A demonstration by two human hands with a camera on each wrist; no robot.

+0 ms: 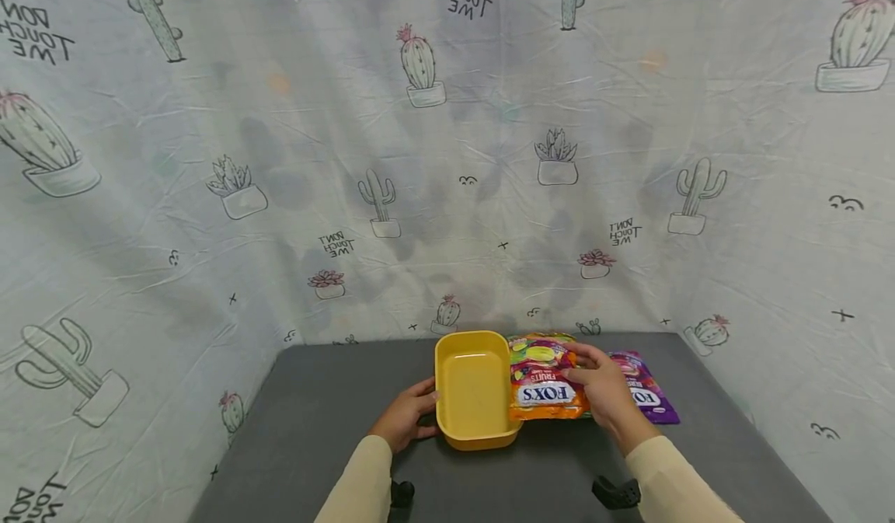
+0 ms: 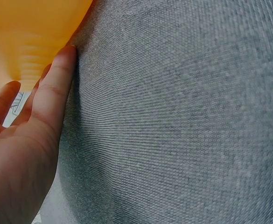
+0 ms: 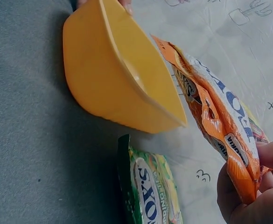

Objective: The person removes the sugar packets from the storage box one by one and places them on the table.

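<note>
A yellow plastic basin [image 1: 477,387] stands on the grey table. My left hand [image 1: 409,414] is at its left side; in the left wrist view the fairly straight fingers [image 2: 52,93] touch the basin's outer wall [image 2: 33,28]. With thumb and fingers, my right hand [image 1: 607,387] grips an orange Fox's fruits candy bag [image 1: 548,391] by its side. The bag is raised, tilted, just right of the basin's rim. Under it, in the right wrist view, lies a green Fox's candy bag [image 3: 155,191], mostly hidden from the head view.
A purple Fox's candy bag [image 1: 646,391] lies on the table to the right, partly behind the right hand and wrist. A pale cactus-print cloth [image 1: 461,220] hangs around the back and sides of the grey table [image 1: 329,399].
</note>
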